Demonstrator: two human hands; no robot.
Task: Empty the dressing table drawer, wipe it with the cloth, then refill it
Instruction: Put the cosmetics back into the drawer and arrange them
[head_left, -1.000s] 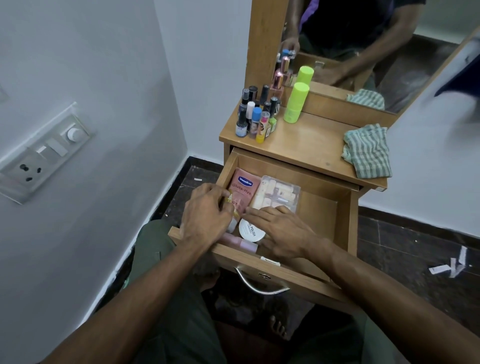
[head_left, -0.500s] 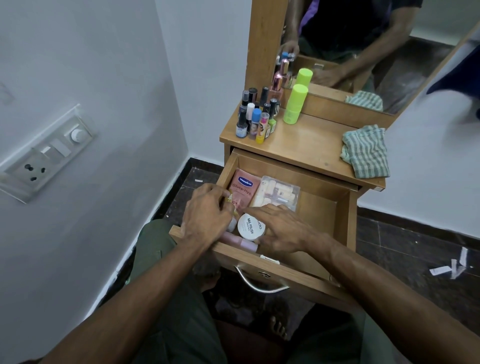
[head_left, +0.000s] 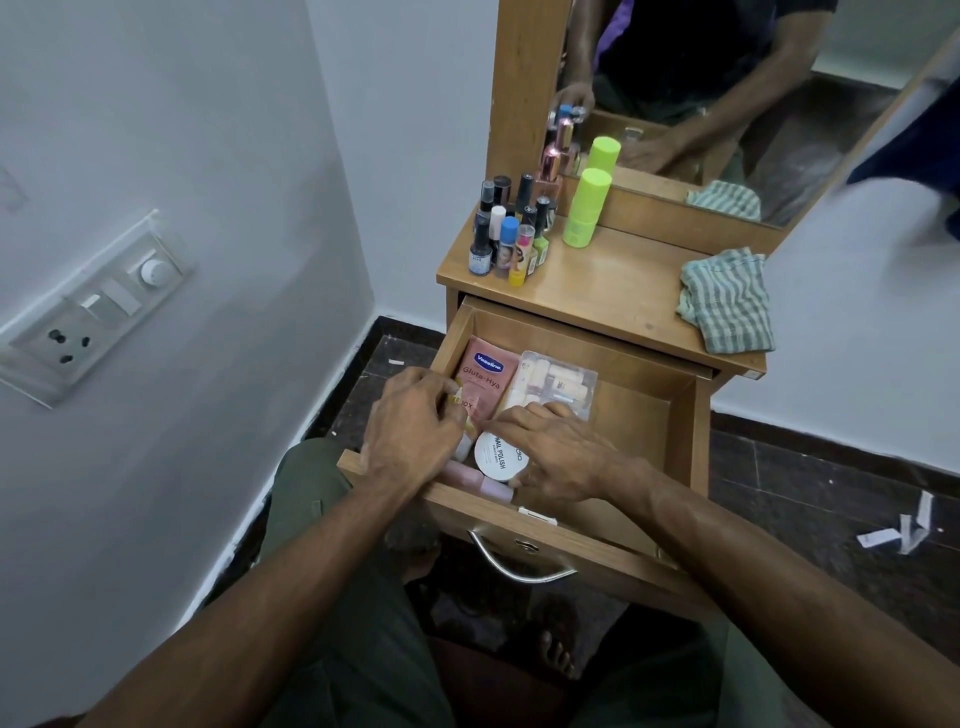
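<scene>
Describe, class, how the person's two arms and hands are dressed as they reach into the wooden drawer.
Both forearms are bare, with no sleeve showing up to the picture's lower edge. The left hand and right hand wear no gloves; no ring, watch or bracelet is visible.

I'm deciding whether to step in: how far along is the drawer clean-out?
Bottles already stand on the tabletop. Both hands, left hand and right hand, are in the open drawer among its contents. The cloth lies unused; emptying, wiping and refilling remain.

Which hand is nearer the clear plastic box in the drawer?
Right. The right hand has fingertips at the clear box's front edge; the left hand sits across the pink Vaseline tube from it.
</scene>
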